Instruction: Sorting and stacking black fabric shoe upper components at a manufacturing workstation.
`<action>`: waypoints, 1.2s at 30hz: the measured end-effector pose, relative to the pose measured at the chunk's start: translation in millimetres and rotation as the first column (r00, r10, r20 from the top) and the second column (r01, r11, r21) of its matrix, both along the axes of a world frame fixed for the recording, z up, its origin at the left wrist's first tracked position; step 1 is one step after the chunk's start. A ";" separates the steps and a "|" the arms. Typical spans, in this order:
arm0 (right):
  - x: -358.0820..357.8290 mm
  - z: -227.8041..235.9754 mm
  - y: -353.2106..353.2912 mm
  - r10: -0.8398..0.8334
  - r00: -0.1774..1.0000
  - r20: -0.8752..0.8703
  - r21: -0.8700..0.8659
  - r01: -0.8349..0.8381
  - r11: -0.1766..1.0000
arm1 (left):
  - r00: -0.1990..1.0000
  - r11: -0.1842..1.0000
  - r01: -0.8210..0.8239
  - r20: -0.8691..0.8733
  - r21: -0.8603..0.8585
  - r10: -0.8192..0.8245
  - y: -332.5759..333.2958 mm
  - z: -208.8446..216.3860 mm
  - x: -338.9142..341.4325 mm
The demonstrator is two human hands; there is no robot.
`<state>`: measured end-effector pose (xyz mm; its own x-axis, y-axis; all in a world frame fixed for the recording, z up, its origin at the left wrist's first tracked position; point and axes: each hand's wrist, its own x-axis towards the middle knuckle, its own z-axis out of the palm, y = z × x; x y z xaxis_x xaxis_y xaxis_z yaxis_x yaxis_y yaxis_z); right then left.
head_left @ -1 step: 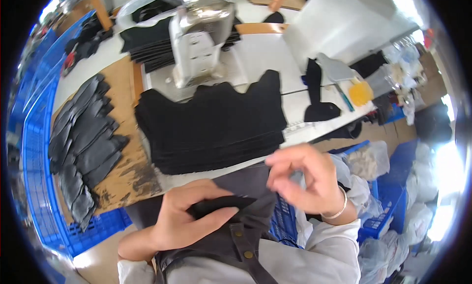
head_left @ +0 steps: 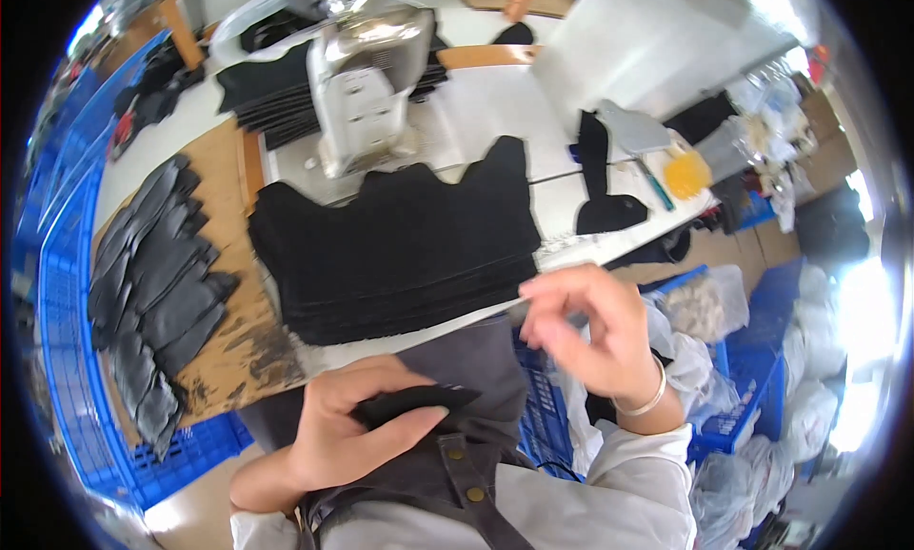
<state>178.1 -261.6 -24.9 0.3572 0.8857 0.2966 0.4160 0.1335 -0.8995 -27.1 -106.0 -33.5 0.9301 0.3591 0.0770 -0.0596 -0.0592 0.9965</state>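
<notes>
My left hand [head_left: 357,421] is closed on a small black fabric piece [head_left: 414,402], in front of my dark apron. The thumb lies along its near side, and the piece's pointed end sticks out past the fingertips to the right. My right hand [head_left: 595,331], with a bracelet at the wrist, is raised to the right of it, fingers loosely curled and apart. Nothing shows between them, though the fingertips are slightly blurred. Beyond both hands, a thick stack of black cut fabric pieces [head_left: 395,236] lies at the table's near edge.
A sewing machine [head_left: 367,93] stands behind the stack. Dark overlapping pieces [head_left: 157,264] lie on a worn wooden board [head_left: 257,350] at left. A black strap-like piece [head_left: 600,179] and yellow object [head_left: 685,176] lie at right. Blue crates [head_left: 71,293] and plastic bags [head_left: 724,498] flank me.
The whole view has shifted a little, so the table things sit slightly further left. The left hand keeps its grip on the black piece; the right hand is nearly unchanged.
</notes>
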 end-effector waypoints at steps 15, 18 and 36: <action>162.7 -58.3 -45.9 -0.409 0.576 0.707 -0.071 0.634 0.770 | 0.998 0.995 -0.066 0.009 -0.070 0.066 -10.2 -8.7 -1.0; 163.5 -59.4 -42.4 -0.341 0.457 0.821 -0.040 0.642 0.766 | 0.999 0.998 -0.050 0.008 -0.032 0.050 -7.9 -4.6 -0.9; 160.6 -72.1 -40.5 -0.191 0.103 0.976 0.061 0.714 0.698 | 0.983 0.996 -0.062 0.175 0.070 0.049 -8.1 -11.7 -2.4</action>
